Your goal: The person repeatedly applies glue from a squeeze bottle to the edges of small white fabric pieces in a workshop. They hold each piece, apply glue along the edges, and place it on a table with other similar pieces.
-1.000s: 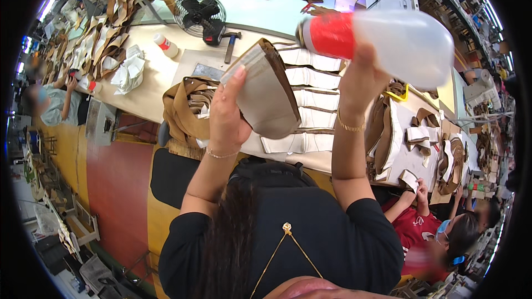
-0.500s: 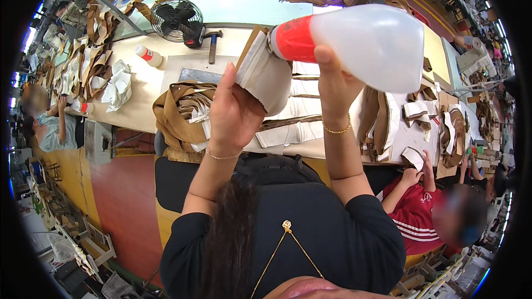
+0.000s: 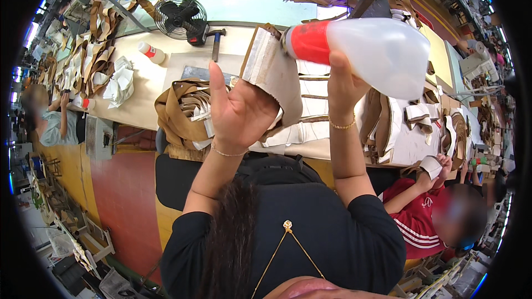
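Observation:
My left hand (image 3: 241, 113) holds up a curved white-and-brown material piece (image 3: 271, 72), its fingers running behind and inside it, thumb stretched out apart. My right hand (image 3: 344, 86) is wrapped round a translucent white plastic bottle (image 3: 385, 55) with a red neck. The bottle lies nearly level, its mouth pointing left, close against the piece's upper right edge. Whether its tip touches the piece I cannot tell. Below my hands, white-backed strips (image 3: 310, 112) lie in rows on the table.
A coiled stack of brown pieces (image 3: 180, 111) lies left of my hands. Beyond it are a hammer (image 3: 216, 44), a small black fan (image 3: 180, 17) and a small white bottle (image 3: 151, 52). To the right, a person in red (image 3: 413, 216) handles a pale piece; another person (image 3: 55, 124) sits far left.
Both hands have shifted slightly right, and the bottle sits a little lower. The piece has turned, and my left thumb stands farther from it. The person in red has raised their piece.

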A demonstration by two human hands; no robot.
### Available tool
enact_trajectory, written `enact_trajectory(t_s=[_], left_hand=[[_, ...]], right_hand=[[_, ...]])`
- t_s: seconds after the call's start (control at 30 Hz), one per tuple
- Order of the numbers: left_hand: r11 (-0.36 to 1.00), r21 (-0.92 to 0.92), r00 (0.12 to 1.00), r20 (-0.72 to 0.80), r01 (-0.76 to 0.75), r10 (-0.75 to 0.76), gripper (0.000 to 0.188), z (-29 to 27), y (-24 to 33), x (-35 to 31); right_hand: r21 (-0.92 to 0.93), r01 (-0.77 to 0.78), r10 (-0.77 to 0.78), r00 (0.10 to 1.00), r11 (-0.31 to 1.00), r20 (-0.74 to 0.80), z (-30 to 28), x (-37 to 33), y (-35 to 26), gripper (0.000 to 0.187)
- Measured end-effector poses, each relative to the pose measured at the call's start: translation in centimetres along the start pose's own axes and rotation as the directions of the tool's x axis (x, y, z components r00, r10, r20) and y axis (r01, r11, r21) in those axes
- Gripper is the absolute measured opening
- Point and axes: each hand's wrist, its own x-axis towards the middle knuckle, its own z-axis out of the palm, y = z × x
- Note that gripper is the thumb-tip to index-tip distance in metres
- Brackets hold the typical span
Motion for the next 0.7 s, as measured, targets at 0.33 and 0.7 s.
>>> enact_trajectory(t_s=[0.33,0.7], left_hand=[[0.994,-0.107,0.977,0.208,-0.035,0.057,0.089,-0.3,0.3,0.5],[0.992,-0.129,0.975,0.222,0.005,0.024,0.089,-1.8,0.7,0.2]], right_hand=[[-0.151,-0.23,0.255,0.95,0.962,0.178,-2.2,-1.9,0.4,0.071],[-0.141,0.022,-0.032,0.997,0.99,-0.071,-3.0,1.1,0.0,0.045]])
